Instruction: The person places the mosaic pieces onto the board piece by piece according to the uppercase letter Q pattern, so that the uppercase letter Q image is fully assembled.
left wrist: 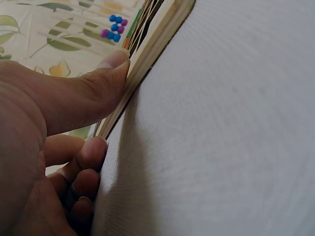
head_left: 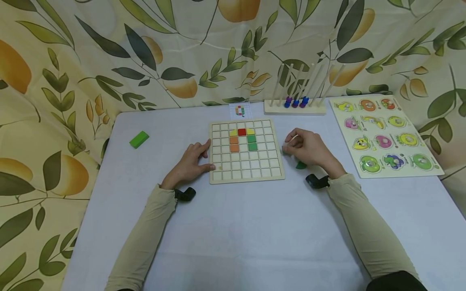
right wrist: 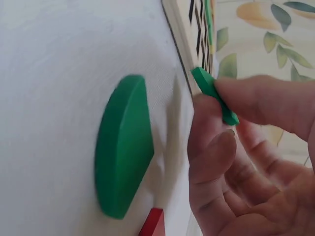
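Note:
A wooden grid board [head_left: 222, 176] lies on the table, holding two yellow pieces, a red square [head_left: 242, 132], orange squares [head_left: 234, 144] and green squares [head_left: 252, 143]. My left hand [head_left: 189, 161] rests against its left edge, thumb on the rim near the front corner, the other fingers farther along that side. Just off the board's right edge, my right hand [head_left: 307, 147] pinches a small green piece [right wrist: 215, 93] between thumb and fingers. Below that hand lies a green quarter-round piece [right wrist: 129, 147]. Part of a red piece [right wrist: 153, 223] shows beside it in the right wrist view.
A small pattern card [head_left: 240, 110] stands behind the board. A peg rack [head_left: 294, 108] with blue and purple beads is at the back. To the right lies a fruit picture board [head_left: 386, 139]; at far left is a green block [head_left: 139, 139]. Patterned cloth hangs behind.

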Tool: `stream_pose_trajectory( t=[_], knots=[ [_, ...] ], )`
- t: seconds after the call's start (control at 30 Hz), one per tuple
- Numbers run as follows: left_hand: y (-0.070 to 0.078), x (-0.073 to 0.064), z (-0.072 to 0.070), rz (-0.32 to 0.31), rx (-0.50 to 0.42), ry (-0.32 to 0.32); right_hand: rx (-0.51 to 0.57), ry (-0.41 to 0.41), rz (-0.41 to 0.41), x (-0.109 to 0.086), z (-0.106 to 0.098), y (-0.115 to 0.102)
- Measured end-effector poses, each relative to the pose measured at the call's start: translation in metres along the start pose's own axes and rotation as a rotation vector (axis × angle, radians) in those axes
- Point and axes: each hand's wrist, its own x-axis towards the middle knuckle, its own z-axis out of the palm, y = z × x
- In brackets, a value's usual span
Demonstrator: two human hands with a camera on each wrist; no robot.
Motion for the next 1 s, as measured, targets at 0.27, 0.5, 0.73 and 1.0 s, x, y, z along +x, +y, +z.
stream_pose_trajectory(
  t=[0.27,0.5,0.73,1.0],
  knots=[
    [0.0,0.0,0.0,-0.01,-0.005,0.001,0.07,-0.027,0.02,0.002,0.001,-0.008],
    [-0.001,0.001,0.0,0.009,-0.013,0.001,0.104,-0.067,0.0,0.004,0.004,-0.014],
    [0.0,0.001,0.0,-0.002,-0.007,0.0,0.119,-0.04,-0.02,0.008,0.013,-0.021],
    [0.0,0.001,-0.001,-0.011,-0.008,-0.003,0.208,-0.034,-0.003,0.012,0.023,-0.032]
  ],
)
